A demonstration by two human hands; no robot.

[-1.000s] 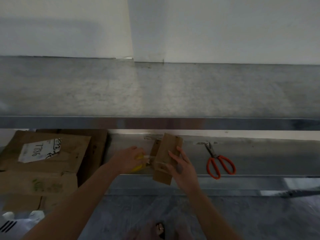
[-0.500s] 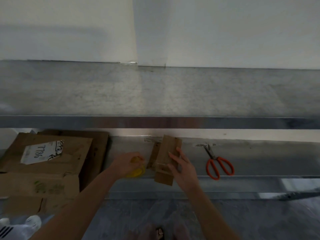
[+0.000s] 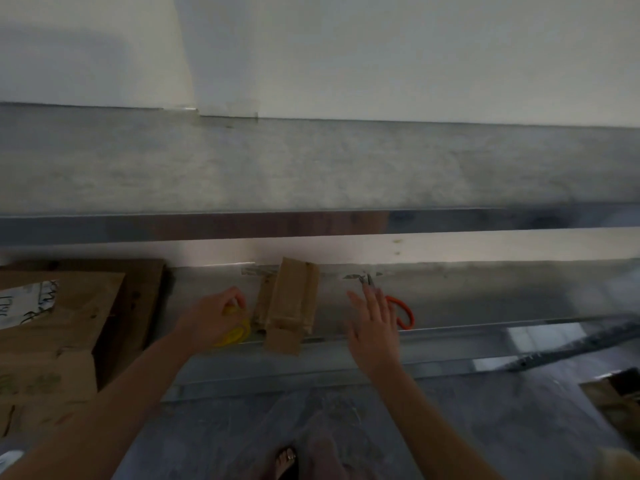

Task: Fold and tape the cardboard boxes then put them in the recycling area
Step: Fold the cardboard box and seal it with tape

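While the left fingers (image 3: 232,301) curl round a yellow tape roll (image 3: 237,336), the right fingers (image 3: 367,303) are spread straight and hold nothing. The left hand (image 3: 211,317) keeps the roll down on the lower metal shelf (image 3: 485,299). The right hand (image 3: 375,329) hovers over orange-handled scissors (image 3: 406,311); contact can't be told. Between the hands lies a small folded cardboard box (image 3: 292,304), its near end past the shelf's front edge, untouched by either hand. It looks folded flat; any tape on it is too dim to confirm, so a cut is probably next. Larger flattened boxes (image 3: 62,341) are stacked at the left, and another cardboard piece (image 3: 613,396) is low at the right. No recycling area shows, so the carrying is not yet done.
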